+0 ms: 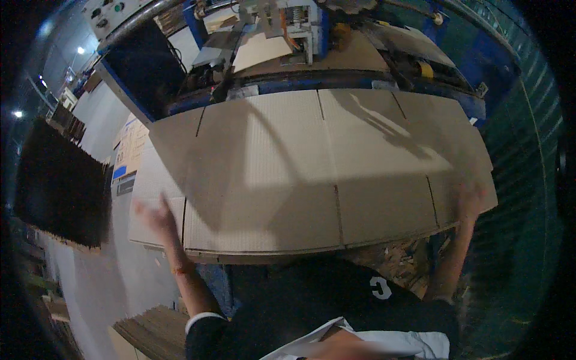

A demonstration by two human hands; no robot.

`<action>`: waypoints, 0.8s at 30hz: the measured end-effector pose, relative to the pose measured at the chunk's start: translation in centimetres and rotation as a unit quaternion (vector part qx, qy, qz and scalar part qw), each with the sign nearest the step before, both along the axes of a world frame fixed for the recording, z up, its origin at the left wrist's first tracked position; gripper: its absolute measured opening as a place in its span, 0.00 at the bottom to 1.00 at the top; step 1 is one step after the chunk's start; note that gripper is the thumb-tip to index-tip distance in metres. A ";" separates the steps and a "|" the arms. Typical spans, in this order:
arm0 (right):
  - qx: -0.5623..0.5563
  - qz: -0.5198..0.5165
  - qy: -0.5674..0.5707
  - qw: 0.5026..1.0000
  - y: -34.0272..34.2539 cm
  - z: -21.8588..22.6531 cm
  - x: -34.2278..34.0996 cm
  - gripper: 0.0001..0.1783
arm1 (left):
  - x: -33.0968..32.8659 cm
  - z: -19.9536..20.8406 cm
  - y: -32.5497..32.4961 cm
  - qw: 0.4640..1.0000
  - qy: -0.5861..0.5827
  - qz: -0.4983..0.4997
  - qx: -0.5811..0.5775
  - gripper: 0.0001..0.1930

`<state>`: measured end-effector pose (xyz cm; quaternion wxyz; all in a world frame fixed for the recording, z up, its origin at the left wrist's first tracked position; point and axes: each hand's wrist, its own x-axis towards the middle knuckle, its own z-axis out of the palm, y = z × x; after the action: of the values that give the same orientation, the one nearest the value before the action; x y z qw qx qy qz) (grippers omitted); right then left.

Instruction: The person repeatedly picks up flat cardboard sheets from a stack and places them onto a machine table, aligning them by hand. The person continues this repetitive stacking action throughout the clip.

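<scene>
A wide flat cardboard sheet [270,210] lies in front of me, with creases across it and slots cut into its far and near edges. More sheet edges show beneath its near side. My left hand [157,217] is over the left end of the sheet, fingers apart and smeared by motion. Over the right end is my right hand [471,201], also blurred, its fingers seeming spread. Neither hand visibly grips anything; whether they touch the cardboard, I cannot tell.
Beyond the sheet stands a blue machine [336,51] with a metal head and spring. Its control box [111,15] is at the far left. Dark stacked cardboard [60,180] stands left, another stack [153,330] near left. Cardboard scraps [405,264] lie below right, beside a green corrugated wall [525,198].
</scene>
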<state>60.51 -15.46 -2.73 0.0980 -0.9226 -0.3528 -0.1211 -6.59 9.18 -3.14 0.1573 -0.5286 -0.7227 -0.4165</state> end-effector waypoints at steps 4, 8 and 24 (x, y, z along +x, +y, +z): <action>0.002 -0.048 -0.018 0.999 -4.9 -5.1 4.6 0.33 | -5.5 -3.6 -2.9 0.976 -0.134 0.090 -0.147 0.38; 0.218 -0.057 0.003 0.974 -4.1 -7.9 6.6 0.35 | -4.5 -3.3 -2.0 0.969 -0.245 0.013 0.019 0.36; 0.749 0.085 0.162 0.637 -1.7 1.6 5.1 0.24 | -4.1 3.3 -1.4 0.671 -0.473 -0.157 0.549 0.22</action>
<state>65.57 -17.15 -1.13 0.8212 -0.5034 -0.1966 -0.1831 -10.70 7.78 0.15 -0.0112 -0.1849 -0.2474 -0.9510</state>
